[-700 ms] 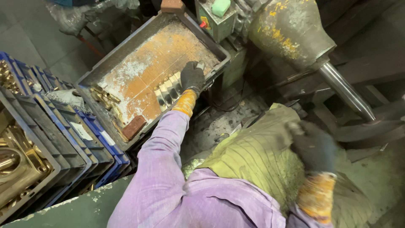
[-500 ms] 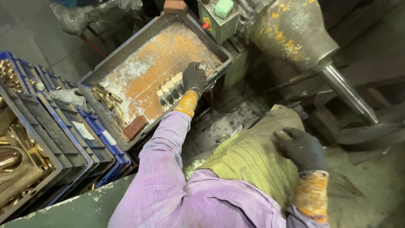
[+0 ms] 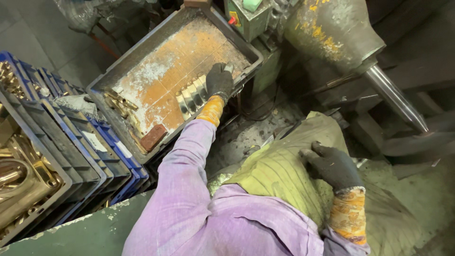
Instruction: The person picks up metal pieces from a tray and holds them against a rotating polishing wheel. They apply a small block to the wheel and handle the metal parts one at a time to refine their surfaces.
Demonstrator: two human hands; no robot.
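Note:
My left hand, in a dark glove with an orange cuff, reaches out into a rusty grey tray. Its fingers curl over the far end of a row of silvery metal pieces lying side by side, and a pale piece shows at the fingertips. My right hand, gloved the same way, rests flat on my green-trousered thigh with its fingers apart and holds nothing.
Several brass parts and a red-brown block lie in the tray. Blue and grey crates stand at left, one holding brass fittings. A yellow-spattered machine cone with a steel shaft juts out at right.
My right hand has slid a little down and left along the thigh and settled there. My left hand has stayed on the row of metal pieces.

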